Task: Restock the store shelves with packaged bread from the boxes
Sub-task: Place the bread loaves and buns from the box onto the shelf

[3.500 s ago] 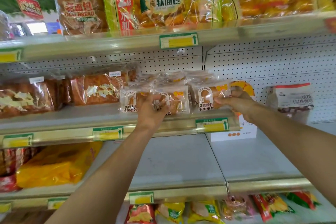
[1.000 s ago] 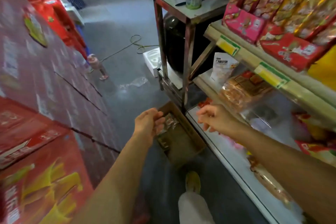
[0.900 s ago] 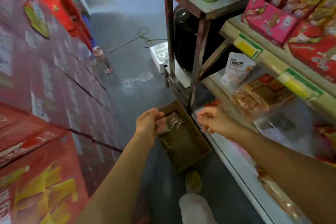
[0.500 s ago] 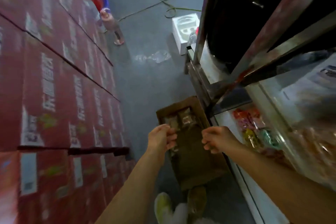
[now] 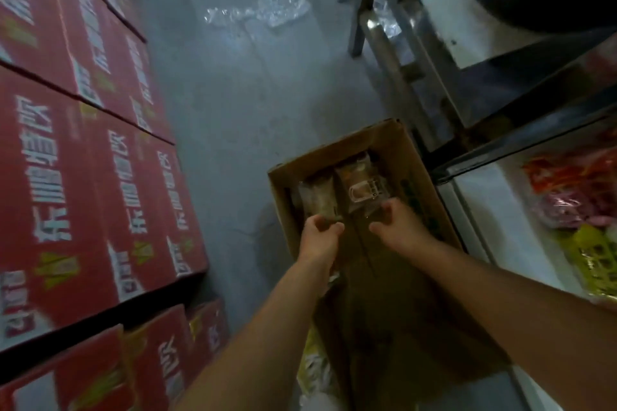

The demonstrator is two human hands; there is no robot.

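Observation:
An open brown cardboard box lies on the floor beside the shelving. Two clear-wrapped bread packets lie side by side at its far end; the rest of the box bottom looks bare and dark. My left hand reaches into the box and pinches the near end of the left bread packet. My right hand curls its fingers over the near clear edge of the right bread packet, which shows a white label. Both forearms stretch down from the lower frame edge.
Stacked red cartons wall off the left side. Grey floor runs ahead, with crumpled clear plastic on it. A metal rack stands at the right, and a low white shelf holds snack packets.
I turned from the bread shelf to the aisle and bent down. In the last half second both hands dropped into the box and closed on the two packets.

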